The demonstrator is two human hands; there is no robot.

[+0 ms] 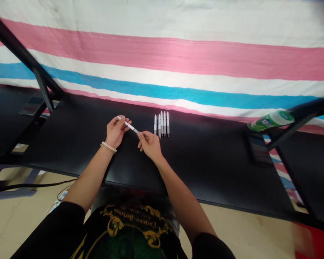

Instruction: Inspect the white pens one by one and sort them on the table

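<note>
A white pen with a grey grip (131, 126) is held slantwise above the black table (205, 154) between both hands. My left hand (115, 130), with a beaded bracelet at the wrist, pinches its upper left end near the clicker. The other end sits in the closed fingers of my right hand (150, 144), which cover the tip. Just beyond my right hand, several similar white-and-grey pens (162, 124) lie side by side in a row on the table, pointing away from me.
A green container with a white lid (271, 120) lies tilted by the black metal bar at the right, near a dark phone-like object (260, 149). Another flat phone-like object (32, 104) rests at the far left. A striped sheet (178, 57) hangs along the table's back.
</note>
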